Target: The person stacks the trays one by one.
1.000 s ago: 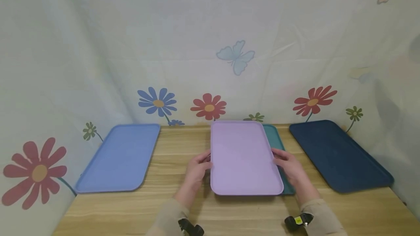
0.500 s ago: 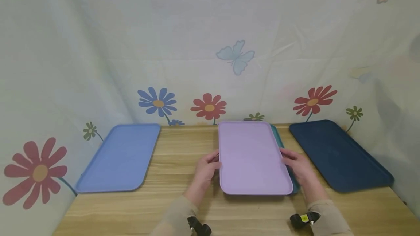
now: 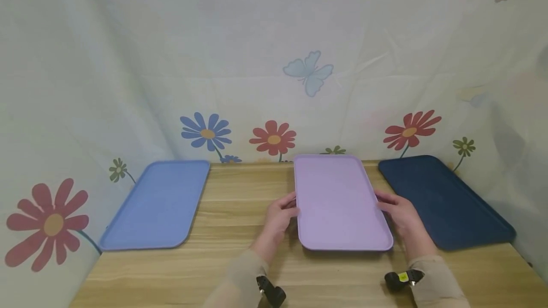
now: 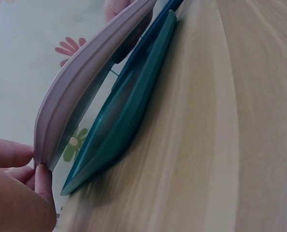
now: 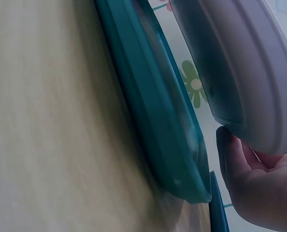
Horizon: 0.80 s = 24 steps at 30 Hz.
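Observation:
A lilac tray (image 3: 342,203) is held level between both hands in the head view. My left hand (image 3: 278,217) pinches its left edge, and on the opposite edge my right hand (image 3: 402,215) grips the rim. Directly below lies a teal tray (image 4: 114,121) on the wooden table. The lilac tray covers it in the head view, but both wrist views show a gap between the two. Fingers of the left hand (image 4: 22,188) press the lilac tray from above and below. The right hand's fingers (image 5: 235,154) reach under its other side.
A light blue tray (image 3: 158,206) lies at the left of the wooden table (image 3: 239,189). To the right, close beside my right hand, is a navy tray (image 3: 445,203). A flower-printed curtain (image 3: 239,61) hangs behind the table.
Both hands have carried the lilac tray to the right, until it hides the teal tray in the head view. The light blue and navy trays stay put.

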Tool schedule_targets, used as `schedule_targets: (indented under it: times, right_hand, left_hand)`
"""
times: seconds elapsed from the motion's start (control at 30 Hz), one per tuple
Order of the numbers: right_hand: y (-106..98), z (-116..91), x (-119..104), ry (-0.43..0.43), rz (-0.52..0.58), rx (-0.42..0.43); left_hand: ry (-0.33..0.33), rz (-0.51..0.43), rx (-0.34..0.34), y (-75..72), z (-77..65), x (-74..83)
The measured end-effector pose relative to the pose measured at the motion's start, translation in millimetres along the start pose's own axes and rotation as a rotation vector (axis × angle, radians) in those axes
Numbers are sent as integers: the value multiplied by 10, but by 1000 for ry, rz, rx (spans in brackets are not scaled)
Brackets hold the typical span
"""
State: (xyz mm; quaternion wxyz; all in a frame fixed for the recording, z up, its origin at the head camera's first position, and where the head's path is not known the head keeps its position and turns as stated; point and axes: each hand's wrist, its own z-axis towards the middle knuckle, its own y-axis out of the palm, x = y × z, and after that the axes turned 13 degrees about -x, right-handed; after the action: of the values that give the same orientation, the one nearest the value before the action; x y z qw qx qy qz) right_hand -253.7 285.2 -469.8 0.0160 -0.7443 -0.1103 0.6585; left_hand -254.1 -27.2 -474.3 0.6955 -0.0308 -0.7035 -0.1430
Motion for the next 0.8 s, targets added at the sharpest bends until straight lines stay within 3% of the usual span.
schedule_targets:
  times: [0.4,0.8]
  right_hand:
    - [-72,43,37,60,5,12]
    - [-118,51,47,51,50,-30]
  left_hand:
    - [7,-6,-6,56,104,-116]
    - [-14,-10,12,57,125,-118]
